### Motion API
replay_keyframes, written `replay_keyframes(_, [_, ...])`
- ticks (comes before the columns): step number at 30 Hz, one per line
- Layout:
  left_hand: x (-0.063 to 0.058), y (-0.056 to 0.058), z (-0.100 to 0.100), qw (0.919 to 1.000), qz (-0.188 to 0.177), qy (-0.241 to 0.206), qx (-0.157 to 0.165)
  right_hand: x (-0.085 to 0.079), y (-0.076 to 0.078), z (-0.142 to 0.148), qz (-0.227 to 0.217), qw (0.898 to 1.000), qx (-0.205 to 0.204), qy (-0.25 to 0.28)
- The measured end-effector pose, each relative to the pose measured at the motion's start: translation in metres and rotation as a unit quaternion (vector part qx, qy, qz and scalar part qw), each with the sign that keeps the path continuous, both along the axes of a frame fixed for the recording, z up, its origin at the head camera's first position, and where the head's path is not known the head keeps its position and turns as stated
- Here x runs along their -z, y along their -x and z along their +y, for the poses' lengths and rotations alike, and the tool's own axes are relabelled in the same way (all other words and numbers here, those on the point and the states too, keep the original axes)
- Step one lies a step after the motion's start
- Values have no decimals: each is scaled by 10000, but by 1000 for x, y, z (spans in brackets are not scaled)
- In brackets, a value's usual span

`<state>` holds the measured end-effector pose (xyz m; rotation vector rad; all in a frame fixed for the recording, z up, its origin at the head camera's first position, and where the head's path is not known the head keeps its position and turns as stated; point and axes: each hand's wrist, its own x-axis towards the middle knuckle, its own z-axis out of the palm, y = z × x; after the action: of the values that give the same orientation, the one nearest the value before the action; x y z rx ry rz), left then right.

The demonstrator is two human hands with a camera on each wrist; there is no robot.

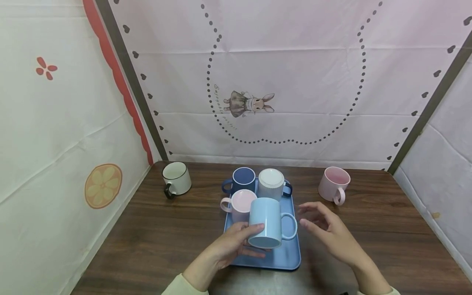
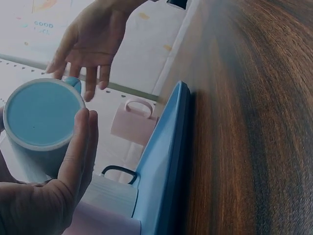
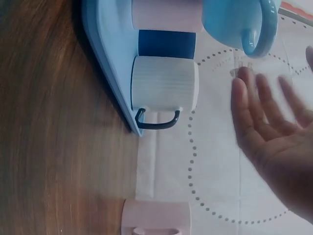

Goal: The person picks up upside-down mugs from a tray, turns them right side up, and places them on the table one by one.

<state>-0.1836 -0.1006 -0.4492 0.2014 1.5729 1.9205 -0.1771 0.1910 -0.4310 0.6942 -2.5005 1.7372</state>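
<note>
My left hand [image 1: 234, 246] grips a light blue mug [image 1: 265, 223] by its body, thumb along the side, above the front part of a blue tray [image 1: 285, 258]. Tilted, the mug turns its flat base [image 2: 44, 115] toward me, and its handle [image 1: 289, 226] points right. Just right of that handle, my right hand [image 1: 330, 233] is held with fingers apart and relaxed, touching nothing. Behind the held mug, a pale pink mug [image 1: 241, 207], a dark blue mug [image 1: 243, 177] and a ribbed white mug [image 1: 271, 186] with a black handle stand on the tray.
To the left on the dark wooden table [image 1: 166, 241] is a white mug [image 1: 178, 178] with a black rim and handle. Another pink mug [image 1: 332, 184] stands at the back right. Printed cloth walls [image 1: 295, 82] enclose the table's back and sides.
</note>
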Motion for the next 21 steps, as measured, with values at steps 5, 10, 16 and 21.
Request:
replay_keyframes(5, [-1, 0, 1, 10000, 23, -24, 2, -1, 3, 3, -1389, 9896, -225, 298])
replay_keyframes(10, [-2, 1, 1, 10000, 41, 34, -48, -3, 5, 1, -2392, 9675, -519, 640])
replay_keyframes(16, [-2, 0, 2, 9998, 132, 53, -117, -1, 6, 2, -2992, 9408, -931, 1290])
replay_keyframes(21, [0, 0, 3, 9997, 235, 6, -119, 0, 7, 1, -3279, 9193, -1286, 1754])
